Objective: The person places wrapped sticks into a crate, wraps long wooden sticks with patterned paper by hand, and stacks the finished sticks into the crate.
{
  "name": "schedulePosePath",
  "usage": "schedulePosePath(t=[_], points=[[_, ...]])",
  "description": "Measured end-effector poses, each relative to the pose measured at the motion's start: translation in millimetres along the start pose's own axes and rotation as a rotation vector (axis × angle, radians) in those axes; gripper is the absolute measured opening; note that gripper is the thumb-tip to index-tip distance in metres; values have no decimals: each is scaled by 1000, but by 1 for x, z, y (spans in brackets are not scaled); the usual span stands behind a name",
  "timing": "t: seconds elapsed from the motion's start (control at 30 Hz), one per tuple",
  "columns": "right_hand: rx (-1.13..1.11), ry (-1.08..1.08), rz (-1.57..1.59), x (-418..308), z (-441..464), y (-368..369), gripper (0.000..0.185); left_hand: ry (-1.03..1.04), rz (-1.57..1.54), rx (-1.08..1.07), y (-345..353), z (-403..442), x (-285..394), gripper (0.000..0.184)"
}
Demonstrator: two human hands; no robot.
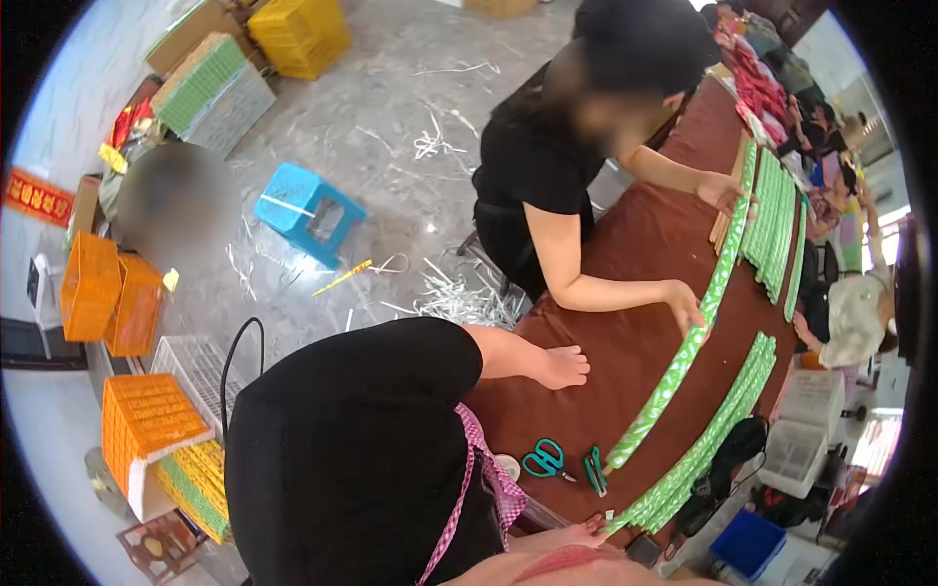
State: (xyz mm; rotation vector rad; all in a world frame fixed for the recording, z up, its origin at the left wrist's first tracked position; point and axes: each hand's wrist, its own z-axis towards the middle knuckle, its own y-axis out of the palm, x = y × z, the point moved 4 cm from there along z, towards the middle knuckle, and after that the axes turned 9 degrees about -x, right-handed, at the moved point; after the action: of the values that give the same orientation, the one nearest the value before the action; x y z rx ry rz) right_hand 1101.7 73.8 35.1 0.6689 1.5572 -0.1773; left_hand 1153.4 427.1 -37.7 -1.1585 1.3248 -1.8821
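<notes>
My left hand lies on the brown tablecloth, open, its fingers stretched out and holding nothing. At the near end of a bundle of green-and-white patterned rolls is my right hand. Its fingers are small and partly hidden, so I cannot tell whether it grips the bundle. Between my hands lie teal-handled scissors and a teal box cutter. A long green patterned roll slants across the table, with both hands of a co-worker on it.
More green rolls lie across the table beyond the co-worker's hands. On the floor stand a blue stool and a heap of white strips. Orange crates are behind me. Several people sit along the far side, near a blue bin.
</notes>
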Motion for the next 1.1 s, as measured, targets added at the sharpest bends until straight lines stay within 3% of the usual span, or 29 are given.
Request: schedulePosePath(t=[0.13,0.2,0.3,0.37,0.43,0.5,0.53,0.63,0.77,0.8,0.9,1.03,1.1], points=[[-93,-114,-92,5,-6,-19,32,-182,-41,-113,9,0,13,15],[178,-24,-79,0,-15,-47,28,-219,-90,-122,0,-9,22,15],[96,-59,9,-14,-55,-35,28,-180,-230,-80,0,-21,46,16],[168,-76,-54,-27,-88,-18,29,-228,-409,-64,5,-28,61,17],[297,-42,-12,-35,-119,-6,31,-143,-496,-170,3,-31,81,16],[293,-29,42,-27,-135,-23,22,-201,-731,-289,13,-30,104,13],[322,-19,52,-28,-151,-21,20,-124,-696,-321,21,-26,119,13],[346,-20,113,-29,-187,-18,21,-2,-1011,-431,17,-23,143,19],[438,-34,131,-17,-226,-28,20,43,-1255,-766,18,-9,174,23],[461,-2,192,-17,-237,-19,19,20,-1373,-916,21,-8,184,24],[472,142,309,-32,-268,18,17,120,-1533,-997,11,-9,210,26],[451,77,339,14,-286,-9,20,-203,-1820,-1166,8,-21,234,30],[496,90,402,13,-296,7,19,-324,-2082,-1196,15,-23,240,21]])
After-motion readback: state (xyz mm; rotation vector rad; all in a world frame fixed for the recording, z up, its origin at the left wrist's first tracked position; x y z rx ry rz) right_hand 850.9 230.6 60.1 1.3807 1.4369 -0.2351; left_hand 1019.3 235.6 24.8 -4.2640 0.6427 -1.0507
